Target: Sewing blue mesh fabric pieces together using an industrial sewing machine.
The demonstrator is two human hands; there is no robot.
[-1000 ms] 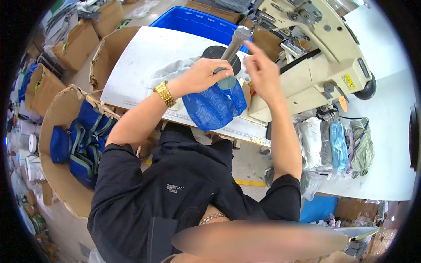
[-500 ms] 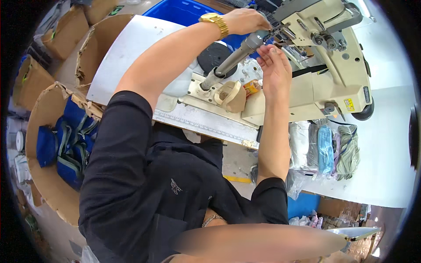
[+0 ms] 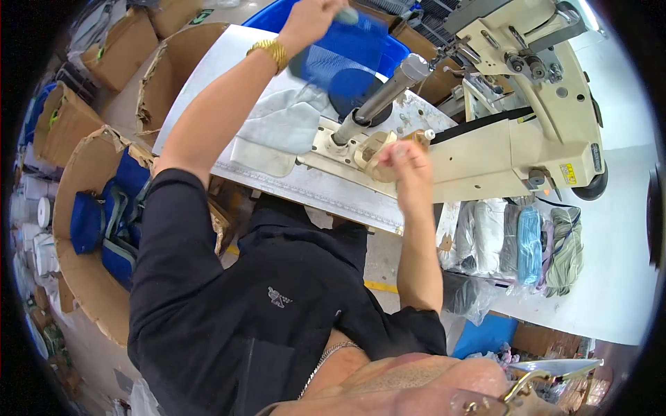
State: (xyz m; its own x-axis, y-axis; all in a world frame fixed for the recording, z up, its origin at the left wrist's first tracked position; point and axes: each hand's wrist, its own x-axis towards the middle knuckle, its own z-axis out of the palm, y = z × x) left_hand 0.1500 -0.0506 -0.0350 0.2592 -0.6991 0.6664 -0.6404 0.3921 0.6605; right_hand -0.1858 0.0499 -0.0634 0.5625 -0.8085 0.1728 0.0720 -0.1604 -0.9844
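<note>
My left hand [image 3: 309, 26], a gold watch on its wrist, is raised over the far left of the sewing table. Its fingers are closed on a blurred blue fabric piece [image 3: 350, 52] with a grey-green edge, hanging over the table's far side. My right hand [image 3: 409, 163] is beside the beige cup-shaped holder [image 3: 374, 152] at the foot of the machine's post [image 3: 381, 90]. Its fingers are pinched together and blurred; whether anything is between them cannot be made out. The sewing machine head [image 3: 513, 48] stands above and to the right of that hand.
A cardboard box [image 3: 66, 277] of blue pieces with grey-green edging stands at the left. Behind the table is a blue bin [image 3: 395, 52]. A black round spool [image 3: 378, 114] sits behind the post. Bundled cords and cloth [image 3: 531, 243] lie on the right-hand table.
My left hand has moved left from the post's top with the blue fabric piece, which now shows. My right hand has come down from the needle area to the beige holder.
</note>
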